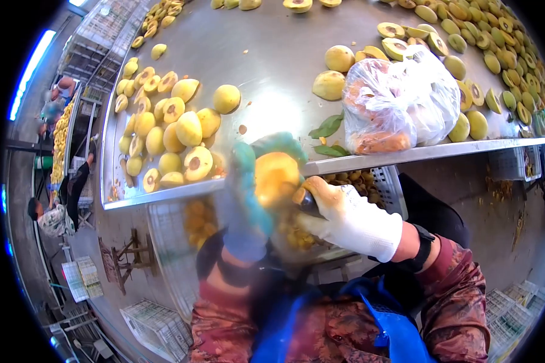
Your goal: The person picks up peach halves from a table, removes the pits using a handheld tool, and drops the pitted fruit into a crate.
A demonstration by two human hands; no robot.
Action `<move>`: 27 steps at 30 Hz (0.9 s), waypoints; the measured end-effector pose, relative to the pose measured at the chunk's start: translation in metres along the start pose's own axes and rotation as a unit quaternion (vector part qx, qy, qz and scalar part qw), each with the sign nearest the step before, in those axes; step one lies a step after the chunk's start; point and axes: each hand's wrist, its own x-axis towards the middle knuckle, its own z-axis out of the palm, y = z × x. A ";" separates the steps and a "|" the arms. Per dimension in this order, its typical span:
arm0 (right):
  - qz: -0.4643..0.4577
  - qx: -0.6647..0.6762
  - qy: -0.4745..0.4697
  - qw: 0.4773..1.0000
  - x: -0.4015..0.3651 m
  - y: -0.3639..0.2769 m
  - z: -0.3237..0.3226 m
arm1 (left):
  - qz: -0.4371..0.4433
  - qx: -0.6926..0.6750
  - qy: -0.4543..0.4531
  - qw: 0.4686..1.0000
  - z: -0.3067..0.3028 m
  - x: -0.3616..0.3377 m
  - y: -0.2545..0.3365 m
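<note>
My left hand (248, 181), in a green-and-blue glove smeared by motion, is wrapped around a halved yellow peach (277, 176) just beyond the table's front edge. Its cut orange face is turned up towards me. My right hand (354, 218), in a white glove with yellow-stained fingertips, grips a tool with a dark handle (309, 202) close to the fruit's right side. The tool's working end is hidden or blurred. Several whole and halved peaches (189, 129) lie on the metal table (266, 66) beyond my left hand.
A plastic bag with orange contents (384, 109) and green leaves (328, 126) lie on the table. More peaches (508, 54) are heaped at the far right. Below my hands stands a white crate (392, 187) with fruit pieces. At far left, a person (57, 219) is beside another fruit-covered table.
</note>
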 end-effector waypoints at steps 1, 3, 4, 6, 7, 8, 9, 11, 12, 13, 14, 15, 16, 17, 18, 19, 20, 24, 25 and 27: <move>-0.027 -0.001 0.032 0.999 0.000 0.000 0.002 | -0.006 0.034 0.014 0.999 0.003 -0.004 0.001; -0.022 -0.011 0.027 0.999 -0.002 -0.002 0.002 | 0.027 0.052 -0.025 0.998 0.004 -0.003 -0.003; -0.018 -0.015 0.024 0.999 -0.003 -0.003 0.003 | 0.042 0.060 -0.044 0.996 0.003 -0.003 -0.005; -0.074 -0.004 0.059 0.996 -0.003 0.009 0.013 | 0.096 0.139 -0.053 0.984 0.002 -0.005 -0.005; -0.102 0.002 0.077 0.992 -0.003 0.013 0.017 | 0.111 0.149 -0.048 0.981 0.000 -0.005 -0.009; -0.083 0.035 0.060 0.994 -0.003 0.015 0.018 | 0.112 0.157 -0.048 0.980 0.001 -0.005 -0.009; -0.065 0.068 0.044 0.995 -0.002 0.016 0.018 | 0.112 0.164 -0.048 0.979 0.001 -0.006 -0.009; -0.054 0.066 0.026 0.996 -0.003 0.018 0.019 | 0.084 0.174 -0.055 0.980 0.004 -0.009 -0.001; -0.061 0.030 0.026 0.997 -0.005 0.020 0.020 | 0.076 0.164 -0.067 0.981 0.002 -0.008 0.000; -0.064 -0.015 0.025 0.997 -0.006 0.018 0.018 | 0.067 0.154 -0.079 0.983 0.000 -0.005 0.000; -0.068 -0.060 0.025 0.996 -0.006 0.014 0.015 | 0.059 0.144 -0.091 0.984 -0.001 -0.004 0.000; -0.068 -0.116 0.026 0.991 -0.008 0.008 0.009 | 0.040 0.122 -0.077 0.989 -0.002 -0.003 -0.001; -0.069 -0.171 0.026 0.982 -0.008 0.004 0.004 | 0.021 0.101 -0.062 0.993 -0.003 -0.003 -0.002; -0.081 -0.180 0.033 0.980 -0.009 0.005 0.003 | 0.004 0.080 -0.046 0.996 -0.005 -0.003 -0.002; -0.095 -0.189 0.040 0.977 -0.010 0.009 0.002 | 0.009 0.087 -0.035 0.996 -0.006 -0.003 -0.001; -0.110 -0.198 0.045 0.973 -0.011 0.012 0.000 | 0.014 0.093 -0.022 0.995 -0.008 -0.003 0.000; -0.103 -0.232 0.025 0.967 -0.012 0.012 -0.002 | 0.020 0.100 -0.008 0.995 -0.011 -0.003 0.001; -0.076 -0.297 -0.086 0.948 -0.022 0.022 -0.006 | 0.181 0.389 0.026 0.903 -0.050 -0.015 0.028; -0.048 -0.331 -0.103 0.937 -0.023 0.027 -0.002 | 0.212 0.483 0.054 0.848 -0.057 -0.021 0.040; -0.042 -0.364 -0.104 0.924 -0.026 0.033 0.000 | 0.152 0.487 0.101 0.854 -0.081 -0.040 0.070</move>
